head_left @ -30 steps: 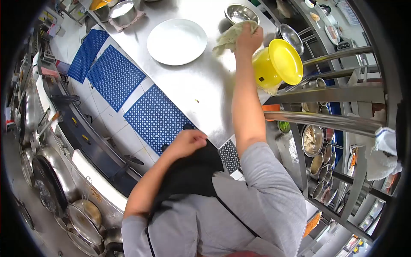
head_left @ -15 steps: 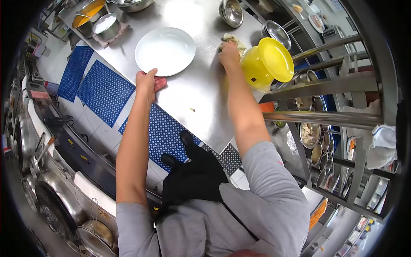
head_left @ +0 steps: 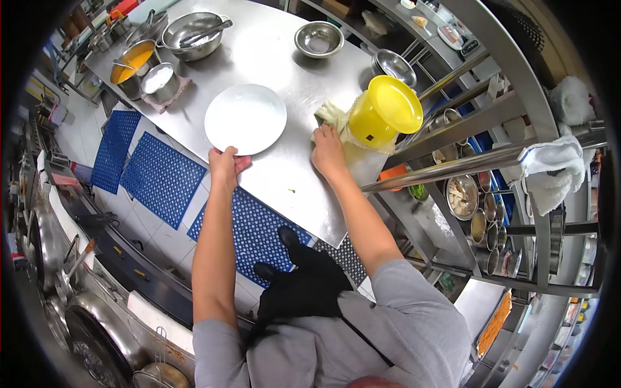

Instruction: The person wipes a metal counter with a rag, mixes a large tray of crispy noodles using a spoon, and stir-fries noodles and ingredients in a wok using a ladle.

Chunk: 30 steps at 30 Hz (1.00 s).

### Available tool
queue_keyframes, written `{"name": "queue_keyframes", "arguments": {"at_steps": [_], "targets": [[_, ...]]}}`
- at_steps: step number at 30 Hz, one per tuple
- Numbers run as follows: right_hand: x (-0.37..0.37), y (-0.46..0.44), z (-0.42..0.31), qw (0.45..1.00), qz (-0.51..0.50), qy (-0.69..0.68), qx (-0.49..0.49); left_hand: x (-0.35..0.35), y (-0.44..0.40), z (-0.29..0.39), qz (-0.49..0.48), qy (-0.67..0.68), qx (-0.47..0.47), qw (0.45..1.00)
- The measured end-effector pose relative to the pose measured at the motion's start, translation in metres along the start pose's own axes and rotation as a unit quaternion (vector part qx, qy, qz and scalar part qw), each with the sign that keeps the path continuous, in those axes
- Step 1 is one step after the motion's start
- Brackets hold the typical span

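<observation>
My left hand (head_left: 226,169) grips the near rim of a white oval plate (head_left: 246,121), thumb on top and fingers beneath. The plate is over the steel table; I cannot tell whether it rests on it. My right hand (head_left: 328,152) is closed on the near edge of a pale cloth (head_left: 333,115), its fingertips partly hidden. Part of that cloth lies under a yellow plastic container (head_left: 378,119) with a wide flared rim, which stands just right of the hand. A small brown scrap (head_left: 292,191) lies on the tabletop between my forearms.
Along the back of the steel table (head_left: 265,52) stand a colander (head_left: 192,48), a pot of orange liquid (head_left: 134,61), a pot of white contents (head_left: 159,81) and steel bowls (head_left: 319,40). A metal rail (head_left: 446,165) and shelving border the right. Blue mats (head_left: 162,171) cover the floor.
My view has shifted, so more of the table's far end shows. The left hand keeps hold of the plate; the right hand stays at the cloth, now slightly nearer its close edge.
</observation>
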State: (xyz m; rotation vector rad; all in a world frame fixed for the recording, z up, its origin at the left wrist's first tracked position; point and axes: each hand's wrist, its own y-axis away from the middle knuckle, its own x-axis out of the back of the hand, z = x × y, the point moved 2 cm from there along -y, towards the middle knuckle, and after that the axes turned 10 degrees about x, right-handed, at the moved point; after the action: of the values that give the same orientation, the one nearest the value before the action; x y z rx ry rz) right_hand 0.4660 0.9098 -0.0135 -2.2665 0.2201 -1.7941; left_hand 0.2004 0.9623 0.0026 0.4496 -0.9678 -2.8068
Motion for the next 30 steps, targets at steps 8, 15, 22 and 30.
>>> {"name": "queue_keyframes", "arguments": {"at_steps": [8, 15, 22, 30], "targets": [[0.026, -0.148, 0.009, 0.986, 0.132, 0.095, -0.033, -0.002, 0.002, -0.021, 0.021, -0.005, -0.106, 0.994], [-0.021, -0.301, 0.084, 0.952, 0.062, 0.299, 0.024, -0.006, 0.006, -0.017, 0.054, -0.046, -0.133, 0.989], [-0.027, -0.296, 0.114, 0.949, -0.025, 0.313, 0.006, -0.004, 0.006, -0.016, 0.054, -0.056, -0.118, 0.990], [-0.020, -0.257, 0.149, 0.964, 0.024, 0.264, -0.017, -0.006, 0.000, -0.012, 0.080, -0.067, -0.101, 0.989]]}}
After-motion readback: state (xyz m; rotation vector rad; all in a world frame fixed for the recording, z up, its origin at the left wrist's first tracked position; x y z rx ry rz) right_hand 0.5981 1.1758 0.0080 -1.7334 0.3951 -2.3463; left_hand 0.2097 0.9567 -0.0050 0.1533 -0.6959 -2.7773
